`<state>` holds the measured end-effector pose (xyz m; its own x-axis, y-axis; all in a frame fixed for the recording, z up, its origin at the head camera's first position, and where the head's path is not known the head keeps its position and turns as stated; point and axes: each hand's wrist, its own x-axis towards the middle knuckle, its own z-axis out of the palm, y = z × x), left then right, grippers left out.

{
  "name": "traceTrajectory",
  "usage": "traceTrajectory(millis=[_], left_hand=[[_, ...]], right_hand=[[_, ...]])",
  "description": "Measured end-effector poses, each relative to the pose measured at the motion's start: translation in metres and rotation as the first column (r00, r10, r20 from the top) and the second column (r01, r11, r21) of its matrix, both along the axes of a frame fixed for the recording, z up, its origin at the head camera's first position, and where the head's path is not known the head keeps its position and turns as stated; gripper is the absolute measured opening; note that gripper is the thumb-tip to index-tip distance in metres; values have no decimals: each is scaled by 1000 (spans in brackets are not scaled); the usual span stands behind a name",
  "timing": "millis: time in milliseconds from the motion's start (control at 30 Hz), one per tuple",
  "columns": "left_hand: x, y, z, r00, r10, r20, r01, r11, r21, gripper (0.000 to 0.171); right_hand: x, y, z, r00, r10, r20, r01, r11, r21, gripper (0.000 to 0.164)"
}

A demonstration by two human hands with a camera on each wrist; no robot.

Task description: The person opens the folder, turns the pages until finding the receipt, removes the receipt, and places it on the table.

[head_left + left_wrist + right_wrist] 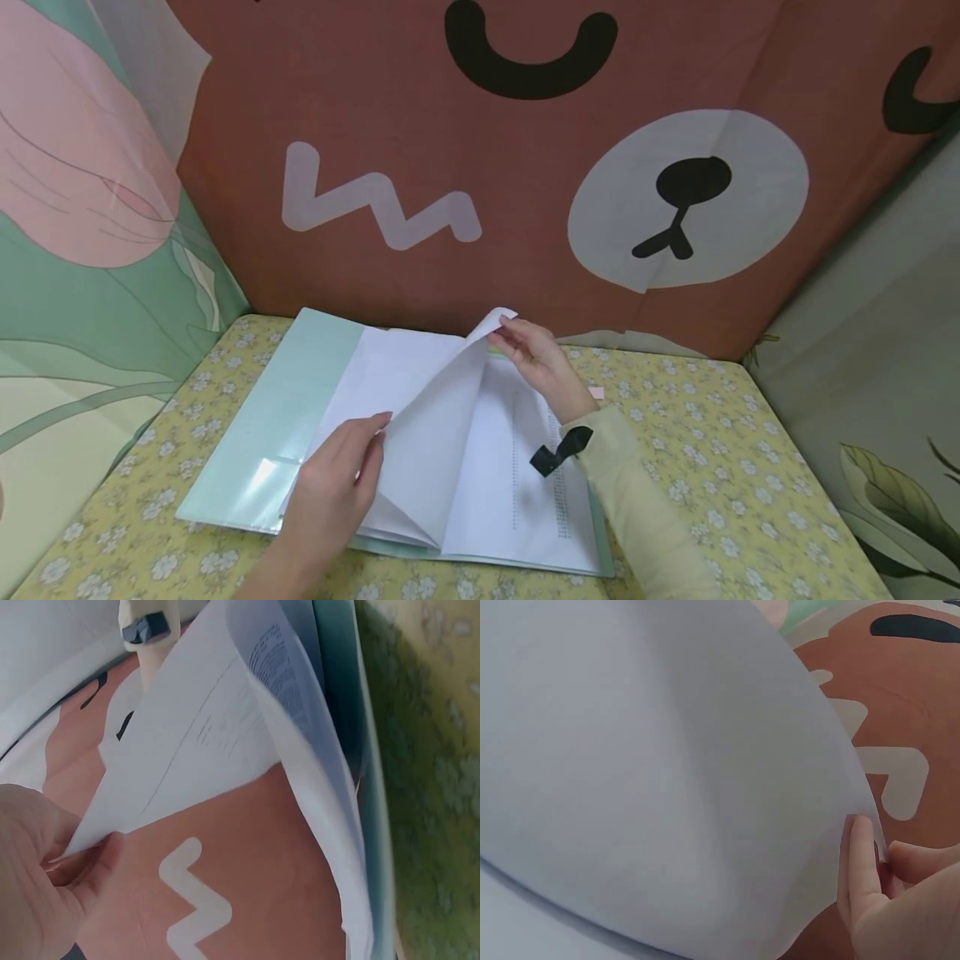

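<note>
A white sheet of paper (438, 433) stands raised from an open pale green folder (292, 392) on the table. My left hand (337, 471) pinches the sheet's near corner between thumb and fingers; the left wrist view shows this hand (45, 870) at the paper's tip. At the far corner my right hand (540, 362) pinches the same sheet, and in the right wrist view its fingers (864, 862) lie against the paper with the thumb on the other side. Printed pages (532, 492) lie under the sheet on the folder's right side. Other white pages (397, 367) rest on the left.
A yellow flowered cloth (720, 467) covers the table. Behind it hangs a brown curtain (360, 275) with a bear face. A small pink tab (596, 392) sticks out at the folder's right edge. A black strap (561, 452) sits on the right sleeve.
</note>
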<state>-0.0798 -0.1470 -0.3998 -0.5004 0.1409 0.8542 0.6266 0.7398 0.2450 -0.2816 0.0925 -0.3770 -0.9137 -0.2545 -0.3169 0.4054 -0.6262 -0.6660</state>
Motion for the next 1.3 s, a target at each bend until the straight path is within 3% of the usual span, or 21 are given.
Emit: traceTrajectory(millis=[100,200,367,500,567,733,933,1167,1300], left_hand=[[-1,-4,2,997,54,47,-53,998,-22,36],[0,-7,4,988,107,108,-101,993,-57,43],[0,-10,5,981,134,141,-119,987,-108,27],[-3,-12,4,968,180,173,-156,977,-143,16],[-3,-14,4,950,223,217,-187,966,-176,12],[-3,-17,3,881,324,345,-235,932,-274,8],[-4,-22,0,809,409,421,-260,893,-367,11],[-6,-32,-4,746,465,477,-248,859,-448,10],[-6,-37,-4,725,481,493,-242,848,-471,11]], right_hand=[[2,3,-1,999,2,-52,2,997,74,13],[3,8,-3,997,5,-80,4,994,108,16],[2,21,-8,995,8,-100,10,985,170,11],[1,33,-16,994,2,-106,23,971,239,18],[2,40,-21,995,-5,-102,31,965,259,20],[4,59,-31,997,-30,-72,46,971,233,14],[5,77,-38,997,-71,-29,76,977,198,15],[5,96,-44,995,-104,-2,102,975,200,13],[5,106,-48,992,-120,27,113,976,186,14]])
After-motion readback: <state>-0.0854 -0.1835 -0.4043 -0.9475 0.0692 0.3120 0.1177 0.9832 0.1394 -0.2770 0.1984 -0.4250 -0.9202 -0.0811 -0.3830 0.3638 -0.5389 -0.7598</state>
